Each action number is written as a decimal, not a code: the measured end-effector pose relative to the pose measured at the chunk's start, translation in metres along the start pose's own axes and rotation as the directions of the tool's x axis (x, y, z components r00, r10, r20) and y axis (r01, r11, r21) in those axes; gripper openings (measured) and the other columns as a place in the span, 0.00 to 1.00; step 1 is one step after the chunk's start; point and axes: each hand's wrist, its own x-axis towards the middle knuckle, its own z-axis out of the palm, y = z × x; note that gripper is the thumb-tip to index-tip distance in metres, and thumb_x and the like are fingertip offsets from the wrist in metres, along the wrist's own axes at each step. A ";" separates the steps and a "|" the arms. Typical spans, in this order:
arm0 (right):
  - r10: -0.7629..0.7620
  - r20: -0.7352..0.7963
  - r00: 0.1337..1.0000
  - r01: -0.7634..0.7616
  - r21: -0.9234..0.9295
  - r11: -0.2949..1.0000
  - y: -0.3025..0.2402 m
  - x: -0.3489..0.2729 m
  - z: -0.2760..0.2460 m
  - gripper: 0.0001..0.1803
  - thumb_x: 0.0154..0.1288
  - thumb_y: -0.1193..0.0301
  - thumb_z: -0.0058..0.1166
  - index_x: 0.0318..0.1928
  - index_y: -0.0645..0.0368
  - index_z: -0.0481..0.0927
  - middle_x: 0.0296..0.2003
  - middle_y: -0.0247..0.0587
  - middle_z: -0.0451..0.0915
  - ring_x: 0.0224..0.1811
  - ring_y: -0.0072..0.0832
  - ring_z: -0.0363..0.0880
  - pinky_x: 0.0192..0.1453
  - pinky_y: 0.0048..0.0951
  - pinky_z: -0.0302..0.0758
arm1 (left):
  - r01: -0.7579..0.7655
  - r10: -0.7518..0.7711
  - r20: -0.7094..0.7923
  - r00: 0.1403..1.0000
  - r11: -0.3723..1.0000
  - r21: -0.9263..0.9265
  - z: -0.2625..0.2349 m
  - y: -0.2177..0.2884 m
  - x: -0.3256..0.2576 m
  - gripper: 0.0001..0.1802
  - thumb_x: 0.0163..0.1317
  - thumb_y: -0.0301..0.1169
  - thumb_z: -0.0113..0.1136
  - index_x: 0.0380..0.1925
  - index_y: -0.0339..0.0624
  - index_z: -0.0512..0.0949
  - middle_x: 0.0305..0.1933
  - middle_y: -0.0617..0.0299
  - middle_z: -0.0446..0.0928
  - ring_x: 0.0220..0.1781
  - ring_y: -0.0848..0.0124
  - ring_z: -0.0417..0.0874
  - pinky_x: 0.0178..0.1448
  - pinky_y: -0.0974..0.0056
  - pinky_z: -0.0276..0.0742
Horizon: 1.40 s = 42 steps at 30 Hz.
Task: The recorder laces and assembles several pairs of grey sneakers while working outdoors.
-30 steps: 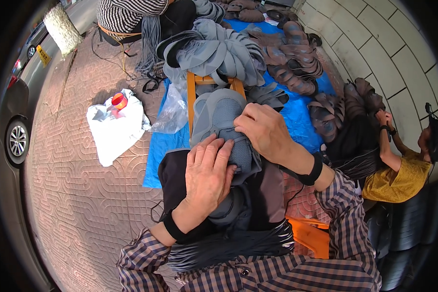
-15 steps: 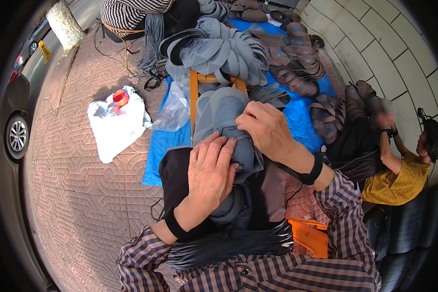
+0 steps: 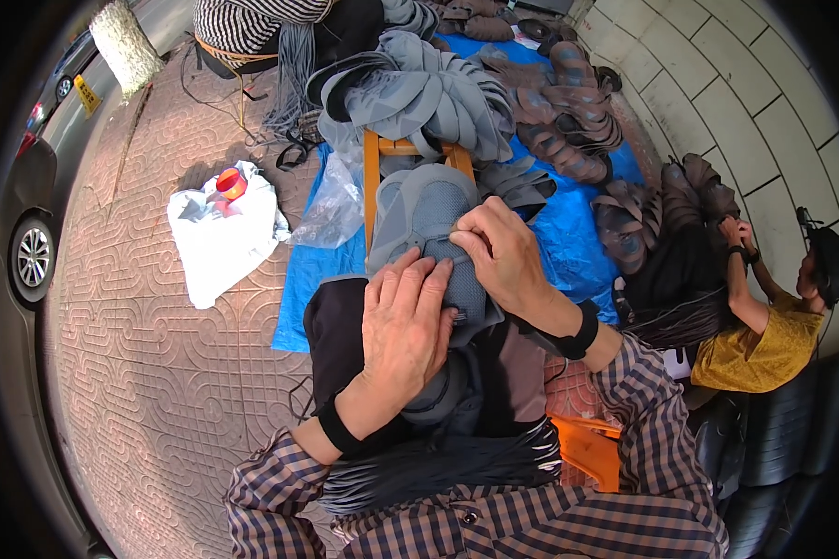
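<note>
A grey mesh shoe upper lies in front of me, over the near end of a wooden frame. My left hand rests on its left side, fingers stretched across the mesh and thumb nearer to me. On the right side of the lacing area, my right hand pinches with thumb and forefinger close to the left fingertips. Whatever is in that pinch is too small to make out. Across my lap hangs a bundle of grey laces. Part of the upper is hidden under both hands.
Beyond the frame lie stacked grey shoe uppers and brown ones on a blue sheet. A white bag with a red roll is at left. At right sits a person in a yellow top, beside a tiled wall.
My right hand has shifted slightly left and down along the upper, its forearm following. The left hand stays in place. At right, the other person's hands have moved.
</note>
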 end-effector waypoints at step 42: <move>-0.129 0.298 0.946 0.129 0.020 0.991 -0.018 -0.001 -0.031 0.19 0.55 0.71 0.63 0.48 0.60 0.80 0.39 0.44 0.79 0.43 0.42 0.78 0.50 0.38 0.73 | 0.120 -0.171 0.245 0.954 0.970 0.211 0.002 -0.043 0.068 0.07 0.48 0.28 0.65 0.30 0.44 0.79 0.37 0.56 0.78 0.42 0.54 0.83 0.43 0.53 0.78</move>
